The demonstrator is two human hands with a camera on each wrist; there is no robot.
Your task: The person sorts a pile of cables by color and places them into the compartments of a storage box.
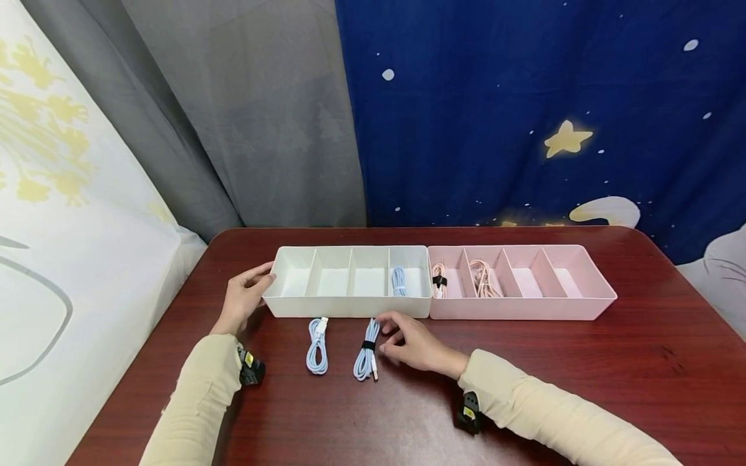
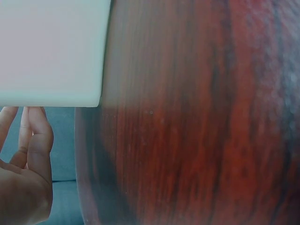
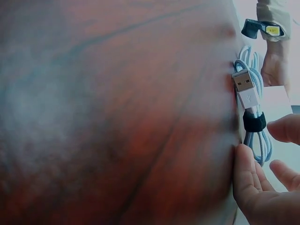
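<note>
My left hand (image 1: 243, 296) rests its fingertips against the left end of a white four-compartment organizer box (image 1: 344, 307); in the left wrist view its fingers reach up to the wall of that box (image 2: 51, 56). My right hand (image 1: 421, 344) is beside a coiled light-blue USB cable (image 1: 365, 359) bound with a black strap (image 3: 254, 122). Its fingertips are right at the cable's upper end, with thumb and fingers spread apart around it. A second coiled blue cable (image 1: 317, 353) with a white plug lies to the left, between the hands.
A pink four-compartment organizer box (image 1: 501, 309) abuts the white one on the right. Coiled pink cables (image 1: 482, 279) lie in its two left compartments. Another blue coil (image 1: 399, 281) sits in the white box's rightmost compartment. All stand on a dark red wooden table (image 1: 583, 375), with curtains behind.
</note>
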